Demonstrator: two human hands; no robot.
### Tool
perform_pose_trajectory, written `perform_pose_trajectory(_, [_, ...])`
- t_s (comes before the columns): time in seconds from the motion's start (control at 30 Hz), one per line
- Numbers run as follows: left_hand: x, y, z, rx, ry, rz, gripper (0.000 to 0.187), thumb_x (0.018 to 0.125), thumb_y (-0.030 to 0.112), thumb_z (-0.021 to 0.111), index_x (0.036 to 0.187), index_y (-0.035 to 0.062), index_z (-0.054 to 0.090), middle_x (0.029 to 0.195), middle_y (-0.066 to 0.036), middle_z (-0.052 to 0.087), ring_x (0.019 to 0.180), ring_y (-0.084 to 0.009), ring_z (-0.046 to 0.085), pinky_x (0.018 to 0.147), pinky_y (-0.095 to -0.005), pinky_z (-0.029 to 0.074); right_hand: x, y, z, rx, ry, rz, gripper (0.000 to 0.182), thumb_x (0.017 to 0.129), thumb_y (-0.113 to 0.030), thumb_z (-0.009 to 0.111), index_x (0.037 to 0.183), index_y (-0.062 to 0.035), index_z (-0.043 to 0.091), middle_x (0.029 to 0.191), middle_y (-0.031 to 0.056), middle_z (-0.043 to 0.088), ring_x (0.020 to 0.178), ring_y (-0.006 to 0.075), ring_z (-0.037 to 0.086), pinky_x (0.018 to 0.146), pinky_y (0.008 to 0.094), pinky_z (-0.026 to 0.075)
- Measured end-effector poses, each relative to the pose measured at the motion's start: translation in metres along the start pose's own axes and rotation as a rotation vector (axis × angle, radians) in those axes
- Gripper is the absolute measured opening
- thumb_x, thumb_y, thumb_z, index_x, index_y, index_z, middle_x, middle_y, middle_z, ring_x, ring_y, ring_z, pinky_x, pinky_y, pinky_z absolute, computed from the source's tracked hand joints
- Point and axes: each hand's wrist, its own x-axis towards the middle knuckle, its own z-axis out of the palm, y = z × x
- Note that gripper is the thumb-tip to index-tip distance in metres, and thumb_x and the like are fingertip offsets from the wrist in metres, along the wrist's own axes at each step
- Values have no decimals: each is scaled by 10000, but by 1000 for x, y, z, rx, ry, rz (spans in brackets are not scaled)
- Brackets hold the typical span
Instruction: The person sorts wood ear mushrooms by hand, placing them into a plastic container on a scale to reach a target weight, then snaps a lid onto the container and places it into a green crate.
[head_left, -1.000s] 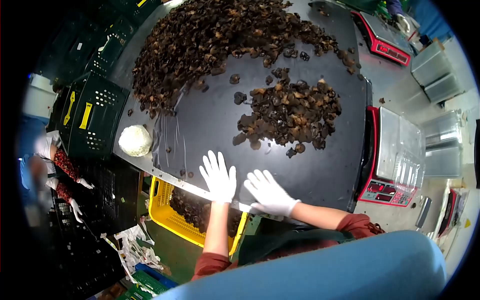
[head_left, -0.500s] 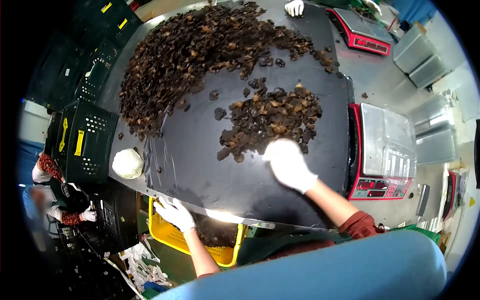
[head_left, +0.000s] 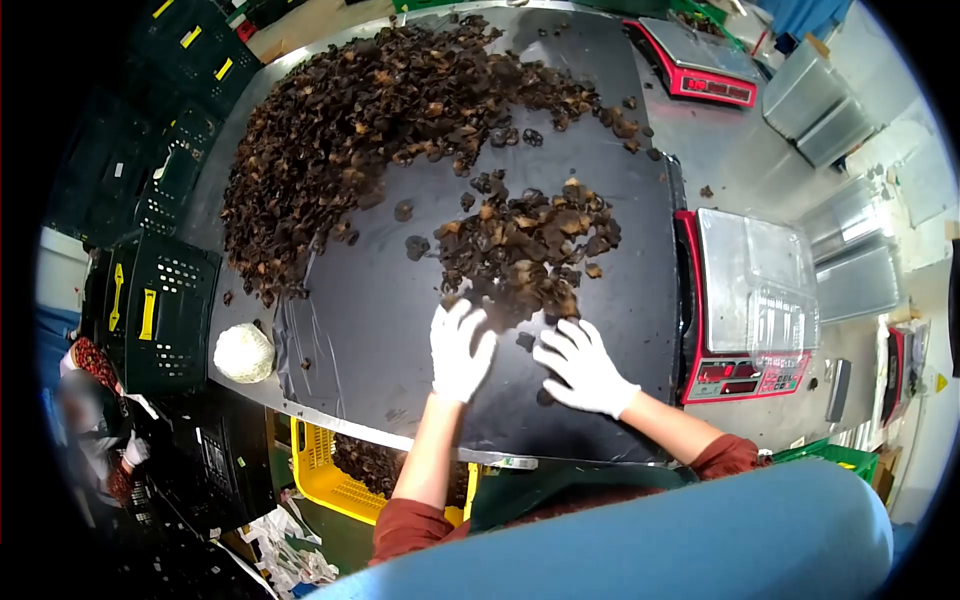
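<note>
Both hands wear white gloves. My left hand [head_left: 461,352] lies at the near left edge of a small pile of dark brown, fungus-like pieces [head_left: 530,240], its fingers spread. At the pile's near right side my right hand [head_left: 586,370] reaches in with fingers apart, beside a few loose dark pieces. Neither hand is closed around anything. Behind, a much larger heap of the same pieces [head_left: 350,130] covers the far left of the black table surface [head_left: 380,300].
Two red scales [head_left: 745,290] [head_left: 700,65] and clear plastic trays [head_left: 860,270] stand on the right. A white ball-like bundle [head_left: 243,353] sits by the left edge. Below is a yellow basket [head_left: 325,480]; dark crates [head_left: 165,310] and a person [head_left: 100,420] are at left.
My left hand has come up from over the yellow basket to the small pile. My right hand has drawn back slightly toward me and spread its fingers. A gloved hand at the far edge is gone.
</note>
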Motion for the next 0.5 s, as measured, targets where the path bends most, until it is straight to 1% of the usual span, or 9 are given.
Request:
perform_pose_trajectory(0.1, [-24, 20, -12, -74, -77, 101, 316, 719, 139, 732, 1013, 94, 622, 1118, -133, 581, 1119, -393, 521, 1010, -506, 374, -5, 1, -18, 100, 85, -34, 409, 744, -284, 683, 1127, -155, 619, 1233, 103, 549, 1190, 341, 478, 1073, 559, 282])
perform_pose_trajectory(0.17, [-40, 22, -11, -77, -74, 52, 350, 759, 200, 716, 1089, 115, 637, 1208, -111, 569, 1237, -371, 458, 1086, -528, 279, 3, 16, -16, 88, 188, 132, 467, 743, -275, 693, 1184, -158, 593, 1289, 127, 515, 1219, 354, 448, 1077, 578, 261])
perform_pose_trajectory(0.2, [-41, 26, -9, 24, -49, 1, 388, 772, 218, 709, 1140, 125, 629, 1272, -126, 540, 1260, -385, 432, 1089, -541, 271, 10, 16, -16, -87, 243, 245, 554, 754, -304, 684, 1266, -149, 540, 1327, 168, 465, 1249, 384, 403, 1066, 590, 248])
perform_pose_trajectory(0.23, [-40, 32, -7, 125, -23, -51, 427, 785, 236, 702, 1191, 135, 620, 1335, -140, 511, 1284, -399, 407, 1092, -554, 264, 18, 19, -13, -152, 183, 382, 637, 765, -344, 668, 1341, -141, 485, 1390, 208, 402, 1292, 422, 346, 1066, 603, 224])
perform_pose_trajectory(0.27, [-36, 39, -10, 153, -101, -122, 485, 801, 264, 691, 1265, 161, 593, 1429, -162, 439, 1295, -440, 378, 1090, -584, 251, 24, 15, -12, -160, 141, 369, 654, 767, -362, 663, 1352, -137, 480, 1409, 222, 387, 1310, 436, 330, 1070, 611, 214])
perform_pose_trajectory(0.3, [-35, 43, -13, 196, -213, -104, 451, 800, 274, 690, 1231, 165, 612, 1451, -170, 421, 1300, -463, 365, 1083, -603, 251, 30, 11, -12, -168, 100, 353, 671, 768, -380, 657, 1364, -134, 474, 1428, 235, 373, 1327, 450, 314, 1073, 618, 204])
perform_pose_trajectory(0.33, [-42, 39, -10, 137, -232, -48, 426, 799, 275, 690, 1205, 164, 625, 1451, -169, 420, 1305, -466, 360, 1080, -611, 251, 30, 7, -19, 12, -107, 328, 700, 765, -395, 666, 1380, -130, 463, 1459, 243, 348, 1362, 461, 282, 1086, 641, 173])
perform_pose_trajectory(0.37, [-53, 34, -7, 79, -251, 8, 401, 798, 277, 689, 1179, 164, 638, 1451, -168, 420, 1309, -468, 355, 1077, -619, 251, 18, 0, -4, -45, -60, 184, 716, 755, -399, 685, 1378, -124, 461, 1448, 231, 367, 1355, 460, 296, 1085, 653, 187])
perform_pose_trajectory(0.5, [-76, 42, -27, -11, -276, 75, 250, 717, 223, 736, 955, 167, 687, 1402, -158, 476, 1300, -489, 347, 1071, -624, 239, -11, -31, -12, 24, -284, -50, 654, 775, -393, 696, 1349, -144, 503, 1442, 153, 411, 1351, 443, 310, 1087, 653, 219])
